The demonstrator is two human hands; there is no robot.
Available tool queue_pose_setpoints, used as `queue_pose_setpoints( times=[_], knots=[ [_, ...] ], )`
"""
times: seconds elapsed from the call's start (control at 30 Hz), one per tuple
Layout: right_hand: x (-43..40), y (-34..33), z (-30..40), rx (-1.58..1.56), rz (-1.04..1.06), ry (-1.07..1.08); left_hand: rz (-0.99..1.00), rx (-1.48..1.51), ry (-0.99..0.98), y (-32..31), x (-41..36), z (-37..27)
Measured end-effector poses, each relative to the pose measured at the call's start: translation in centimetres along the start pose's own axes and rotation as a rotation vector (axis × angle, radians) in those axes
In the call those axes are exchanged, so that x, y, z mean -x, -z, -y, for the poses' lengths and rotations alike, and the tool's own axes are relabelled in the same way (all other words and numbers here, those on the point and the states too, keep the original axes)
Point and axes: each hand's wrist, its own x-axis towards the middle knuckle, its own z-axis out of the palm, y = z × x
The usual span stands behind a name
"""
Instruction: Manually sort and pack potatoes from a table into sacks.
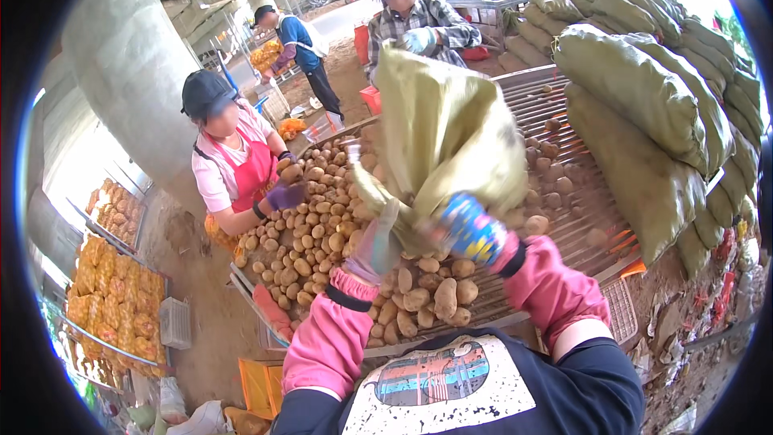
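A large olive-green woven sack (444, 127) billows over the slatted sorting table, blurred by motion. My right hand (474, 226), in a blue patterned glove, grips its lower edge; the fingertips are blurred. At the sack's lower left edge is my left hand (377, 248) in a pale glove, closed against the fabric with some fingers hidden. Loose potatoes (444, 299) lie below both hands, and a wide heap of potatoes (323, 217) spreads to the left. More potatoes (549, 175) sit on the slats to the right, partly blurred.
A co-worker in a pink apron (244, 163) handles potatoes at the left. Another person in a plaid shirt (416, 18) stands behind the sack. Full sacks (634, 96) are stacked along the right side of the slatted table (531, 93). Net bags of potatoes (112, 296) stand lower left.
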Motion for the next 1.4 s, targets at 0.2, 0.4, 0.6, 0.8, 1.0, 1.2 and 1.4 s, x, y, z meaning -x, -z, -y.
queue_pose_setpoints(
  times=[0.2, 0.4, 0.6, 0.8, 1.0, 1.2, 1.4],
  knots=[
    [5.4, -5.9, 4.4, -0.468, 0.523, -0.106, 0.010, 0.051, 0.389, 3.8, 2.4, 3.8],
    [6.5, -3.5, 1.9, -0.812, 0.485, -0.140, -0.315, -0.260, 0.264, 7.7, 7.9, 4.9],
    [3.4, -1.3, -6.4, 0.112, 0.296, -0.371, -0.239, -0.546, 0.261, 12.8, 18.6, 1.7],
    [-3.8, -10.7, -6.9, 0.322, 0.512, 0.072, 0.001, -1.150, 0.294, 11.8, 23.4, -0.6],
    [-7.4, -19.9, 0.4, 0.081, 0.763, 0.418, -0.008, -1.445, 0.225, 6.6, 25.3, -5.2],
    [-5.8, -28.2, 4.0, 0.050, 0.755, 0.263, -0.380, -1.463, -0.067, 6.0, 29.2, -5.8],
    [-5.4, -31.1, -0.2, 0.075, 1.002, -0.034, -1.114, -0.650, -0.172, 10.2, 31.2, 0.4]
  ],
)
